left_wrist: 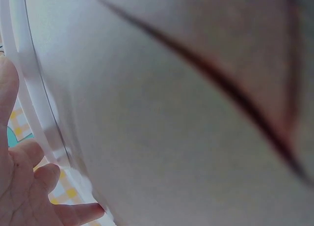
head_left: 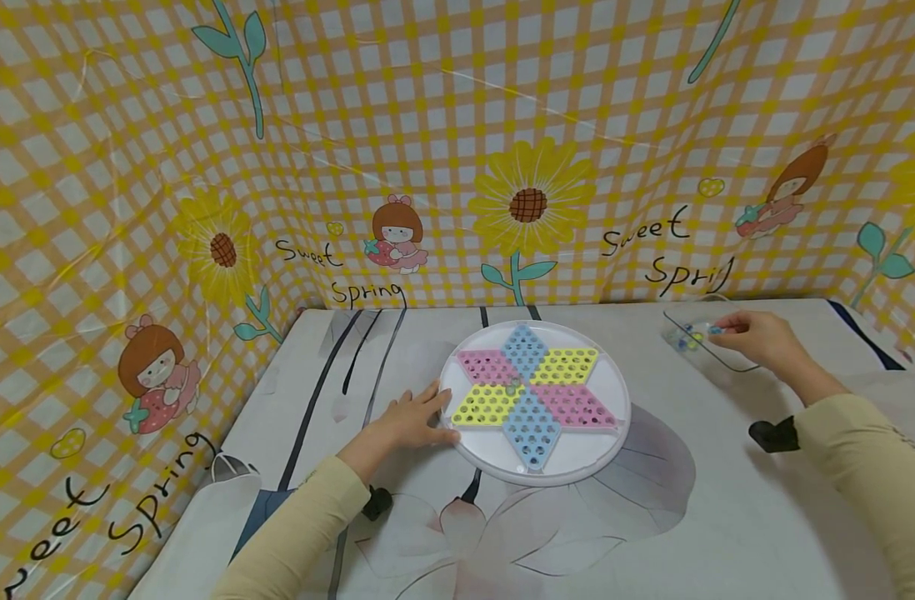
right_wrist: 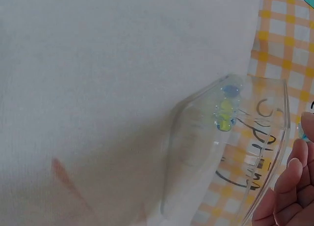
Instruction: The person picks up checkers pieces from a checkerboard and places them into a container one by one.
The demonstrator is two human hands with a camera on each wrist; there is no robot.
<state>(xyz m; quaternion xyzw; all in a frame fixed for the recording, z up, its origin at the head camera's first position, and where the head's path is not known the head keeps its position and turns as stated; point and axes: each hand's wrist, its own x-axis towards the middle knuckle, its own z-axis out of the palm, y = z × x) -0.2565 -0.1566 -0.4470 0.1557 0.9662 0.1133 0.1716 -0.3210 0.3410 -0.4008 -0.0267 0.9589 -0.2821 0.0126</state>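
the checked cloth [head_left: 427, 108] bears "sweet spring" in black, repeated at left, back and right, the leftmost "sweet" cut off. the right wrist view shows "spring" through a clear container [right_wrist: 194, 142].

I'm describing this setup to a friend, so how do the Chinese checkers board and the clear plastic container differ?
The Chinese checkers board is round, while the container has straight, angled edges. The board is opaque white with a pink, yellow and blue star; the container is colourless and see-through. In the head view, the board looks much larger than the container. Both have marbles: a few near the board's centre, a small cluster in the container.
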